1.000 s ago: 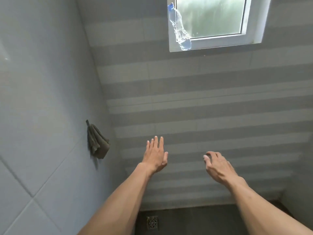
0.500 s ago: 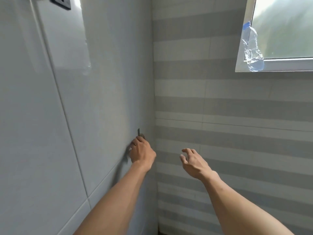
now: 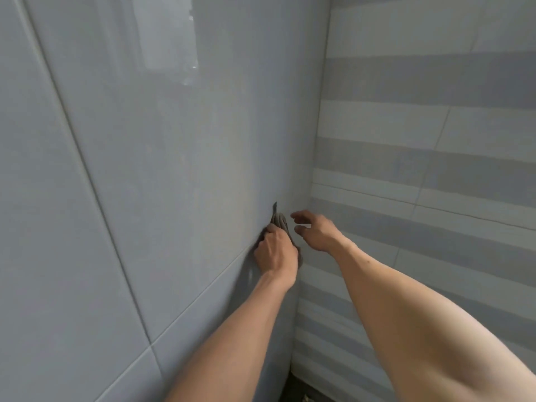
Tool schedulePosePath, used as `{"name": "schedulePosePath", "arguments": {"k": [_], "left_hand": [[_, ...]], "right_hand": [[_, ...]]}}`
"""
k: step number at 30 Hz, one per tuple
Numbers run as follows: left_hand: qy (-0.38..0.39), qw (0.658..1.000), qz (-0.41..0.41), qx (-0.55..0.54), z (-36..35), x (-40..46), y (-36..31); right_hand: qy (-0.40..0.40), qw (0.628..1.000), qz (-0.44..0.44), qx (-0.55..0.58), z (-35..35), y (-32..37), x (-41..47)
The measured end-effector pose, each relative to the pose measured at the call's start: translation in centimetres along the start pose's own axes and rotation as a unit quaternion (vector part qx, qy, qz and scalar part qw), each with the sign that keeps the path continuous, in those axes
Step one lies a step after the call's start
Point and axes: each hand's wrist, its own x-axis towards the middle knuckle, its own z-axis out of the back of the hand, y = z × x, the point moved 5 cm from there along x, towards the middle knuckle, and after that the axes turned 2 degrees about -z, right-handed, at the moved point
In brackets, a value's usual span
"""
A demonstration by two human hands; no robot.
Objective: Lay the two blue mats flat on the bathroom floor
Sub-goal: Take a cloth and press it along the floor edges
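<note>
A bunched grey-brown cloth hangs from a small hook on the left tiled wall, close to the corner. My left hand is closed around the lower part of this cloth, pressed against the wall. My right hand hovers just right of the cloth with fingers spread and curled, touching nothing. No blue mat is in view, and most of the cloth is hidden behind my left hand.
The glossy grey left wall meets a striped grey-and-white tiled wall at the corner. A dark strip of floor shows at the bottom between my forearms.
The view has swung left, so the window and bottle have left the frame. My left hand has closed on the hanging cloth, and my right hand has moved closer to it.
</note>
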Motion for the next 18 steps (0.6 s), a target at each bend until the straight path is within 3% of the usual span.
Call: {"name": "schedulePosePath", "arguments": {"k": [4,11,18], "left_hand": [[-0.007,1.0,0.009,-0.023,-0.3,1.1,-0.2],[-0.03,0.998,0.016,-0.062,0.3,2.0,-0.2],[-0.189,0.979,-0.048,-0.057,6.1,2.0,-3.1]], "right_hand": [[0.056,0.995,-0.012,0.083,-1.2,0.3,2.6],[0.127,0.991,0.006,0.031,-0.7,0.5,3.9],[0.093,0.98,-0.011,0.174,3.0,1.6,4.2]]}}
